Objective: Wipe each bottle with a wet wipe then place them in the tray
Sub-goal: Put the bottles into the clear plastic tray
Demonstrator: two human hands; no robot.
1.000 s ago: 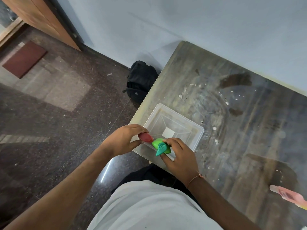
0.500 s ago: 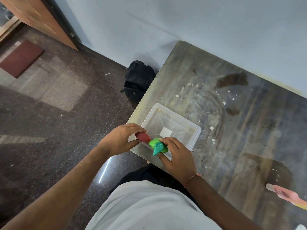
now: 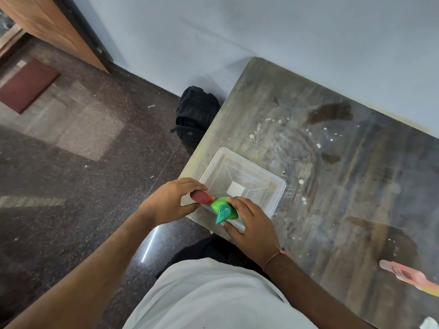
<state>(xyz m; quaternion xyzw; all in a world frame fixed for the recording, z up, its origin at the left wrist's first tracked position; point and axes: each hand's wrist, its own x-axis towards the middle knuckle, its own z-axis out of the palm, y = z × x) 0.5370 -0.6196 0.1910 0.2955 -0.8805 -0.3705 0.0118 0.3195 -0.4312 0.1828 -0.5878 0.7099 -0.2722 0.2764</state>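
Observation:
A clear plastic tray (image 3: 276,184) sits at the near left corner of the table. My left hand (image 3: 171,200) grips a bottle with a red cap (image 3: 200,197) at the tray's near left rim. My right hand (image 3: 251,224) grips a green bottle with a teal flip cap (image 3: 223,210) right beside it, over the tray's near rim. The two bottles nearly touch. Most of each bottle's body is hidden by my fingers. No wipe is visible.
A pink bottle (image 3: 408,276) lies on the worn table (image 3: 344,186) at the far right. A black backpack (image 3: 196,115) leans on the floor by the table's left edge. The wall runs behind the table. A white object (image 3: 430,322) peeks in at the bottom right corner.
Both hands with their bottles have stayed at the tray's near rim; only small shifts of the view are visible.

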